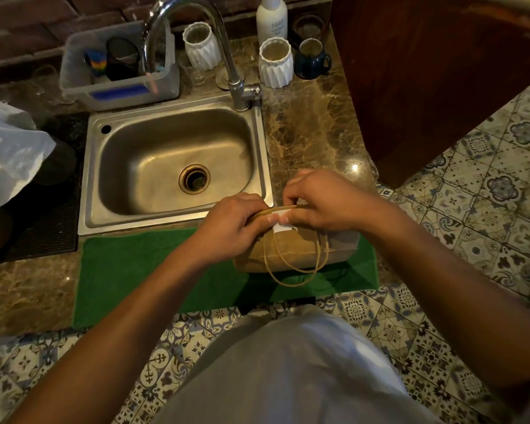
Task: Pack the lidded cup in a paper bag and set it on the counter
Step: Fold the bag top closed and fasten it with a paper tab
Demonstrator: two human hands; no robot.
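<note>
A brown paper bag with twine handles stands on a green cloth at the counter's front edge, right of the sink. My left hand and my right hand both pinch the bag's top edge, where a small white sticker shows between my fingers. The bag's handles hang down its near side. The lidded cup is not visible; the bag's inside is hidden.
A steel sink with a tall tap lies behind the cloth. Two white ribbed cups, a blue mug, a white bottle and a grey tub stand at the back. A plastic bag lies at left.
</note>
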